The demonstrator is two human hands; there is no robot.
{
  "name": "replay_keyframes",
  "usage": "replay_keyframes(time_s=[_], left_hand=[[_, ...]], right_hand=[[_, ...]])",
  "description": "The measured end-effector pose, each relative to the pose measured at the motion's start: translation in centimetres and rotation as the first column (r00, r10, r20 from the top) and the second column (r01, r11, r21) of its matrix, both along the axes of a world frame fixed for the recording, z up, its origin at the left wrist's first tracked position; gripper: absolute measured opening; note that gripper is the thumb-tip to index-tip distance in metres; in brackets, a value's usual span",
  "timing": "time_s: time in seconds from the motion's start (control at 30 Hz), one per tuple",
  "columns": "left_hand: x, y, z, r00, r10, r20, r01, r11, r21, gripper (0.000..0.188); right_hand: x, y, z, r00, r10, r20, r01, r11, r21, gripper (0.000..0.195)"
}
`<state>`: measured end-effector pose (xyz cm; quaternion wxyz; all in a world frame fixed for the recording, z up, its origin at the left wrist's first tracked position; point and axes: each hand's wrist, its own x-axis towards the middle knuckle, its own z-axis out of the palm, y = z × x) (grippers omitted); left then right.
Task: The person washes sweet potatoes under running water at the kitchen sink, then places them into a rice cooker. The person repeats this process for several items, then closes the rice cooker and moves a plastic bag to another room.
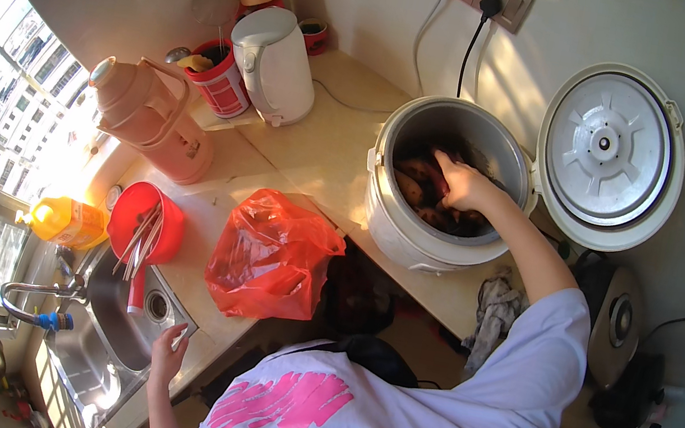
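Note:
My right hand [463,182] reaches into a large white electric rice cooker [406,242] whose lid [600,156] stands open. Dark water and several reddish-brown, root-like pieces [409,188] lie in its grey inner pot [432,116]. My fingers touch one reddish piece, but whether they grip it is hidden. At the near edge of the stainless-steel sink [109,310], my left hand [168,352] is raised with bent fingers. A small white thing shows at its fingertips, too small to name. Between the hands, a crumpled red plastic bag [273,257] lies on the counter.
A red dipper [159,219] holding chopsticks overhangs the sink by the faucet [35,297]. Yellow bottle [69,222], pink thermos flask [156,119], white electric kettle [279,69] and red utensil bucket [221,82] line the back. A grey rag [496,306] drapes over the counter edge.

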<state>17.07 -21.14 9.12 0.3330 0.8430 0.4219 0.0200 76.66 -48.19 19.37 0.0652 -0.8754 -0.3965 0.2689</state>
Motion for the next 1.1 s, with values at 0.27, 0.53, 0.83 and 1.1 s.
replay_keyframes(time_s=[0.27, 0.53, 0.83, 1.1], left_hand=[[0.3, 0.1, -0.3, 1.000, -0.015, -0.010, 0.015, 1.000, 0.004, 0.031], [-0.3, -0.5, -0.9, 1.000, 0.009, 0.021, -0.008, 1.000, -0.024, 0.030], [0.2, -0.9, -0.8, 1.000, -0.017, -0.011, 0.017, 1.000, -0.017, 0.030], [1.5, -0.5, -0.8, 0.997, -0.073, -0.008, 0.073, 0.997, 0.021, 0.031]], right_hand=[[-0.4, 0.4, -1.2, 0.990, 0.025, 0.138, -0.012, 0.996, -0.091, 0.106], [-0.7, -0.2, 1.9, 0.998, 0.008, 0.068, -0.009, 1.000, 0.014, 0.107], [-2.2, -2.5, 3.4, 0.988, 0.110, 0.112, -0.099, 0.991, -0.092, 0.104], [-2.8, -2.7, 0.8, 0.934, 0.261, 0.245, -0.234, 0.963, -0.135, 0.099]])
